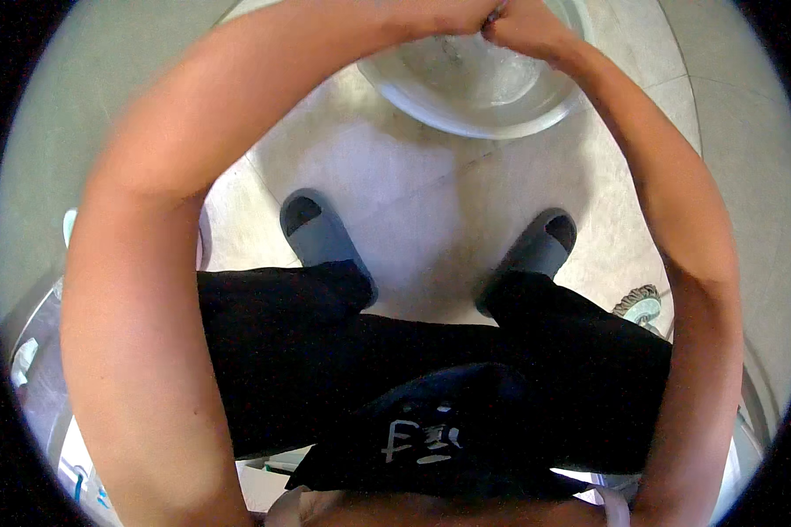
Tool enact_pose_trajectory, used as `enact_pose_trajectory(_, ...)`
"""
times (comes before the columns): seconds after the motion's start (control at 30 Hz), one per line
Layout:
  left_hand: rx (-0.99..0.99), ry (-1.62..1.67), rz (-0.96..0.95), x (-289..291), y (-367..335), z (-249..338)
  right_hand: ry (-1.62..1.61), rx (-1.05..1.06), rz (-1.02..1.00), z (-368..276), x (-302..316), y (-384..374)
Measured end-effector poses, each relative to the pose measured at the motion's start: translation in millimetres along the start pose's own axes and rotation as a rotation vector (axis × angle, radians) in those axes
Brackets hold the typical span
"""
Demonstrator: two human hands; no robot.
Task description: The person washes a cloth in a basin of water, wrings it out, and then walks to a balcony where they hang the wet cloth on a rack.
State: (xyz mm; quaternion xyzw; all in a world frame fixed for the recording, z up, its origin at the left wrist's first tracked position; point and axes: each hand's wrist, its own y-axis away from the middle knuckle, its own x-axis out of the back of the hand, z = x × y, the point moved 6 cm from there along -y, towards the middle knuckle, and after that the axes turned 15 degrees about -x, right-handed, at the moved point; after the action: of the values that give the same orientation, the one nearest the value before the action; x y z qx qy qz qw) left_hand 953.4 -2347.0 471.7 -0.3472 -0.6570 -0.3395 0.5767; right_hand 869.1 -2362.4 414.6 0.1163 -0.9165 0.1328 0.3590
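Observation:
My two hands meet at the top edge of the head view, over a wide pale basin with what looks like clear water in it. My right hand is closed in a fist, and what it may hold is hidden. Right beside it, my left hand is cut off by the picture's edge, so its fingers cannot be made out. A small dark spot shows where the hands come together; I cannot tell whether it is a thing or a shadow.
Below the basin, grey slippers on my feet stand apart on the tiled floor. A scrub brush lies by my right leg. Rims of metal-looking tubs appear at lower left. Black trousers cover my bent legs.

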Motion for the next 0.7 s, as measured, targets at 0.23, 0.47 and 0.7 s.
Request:
enact_pose_trajectory(0.23,-0.407,-0.11,0.236,34,-15,18,-0.675,-0.703,-0.224,-18,25,47)
enact_pose_trajectory(0.47,-0.533,-0.191,0.165,29,-28,23,-1.024,-0.773,-0.259,-11,17,61)
enact_pose_trajectory(0.7,-0.268,-0.09,0.294,84,2,15,-0.633,-0.588,-0.19,-63,83,56)
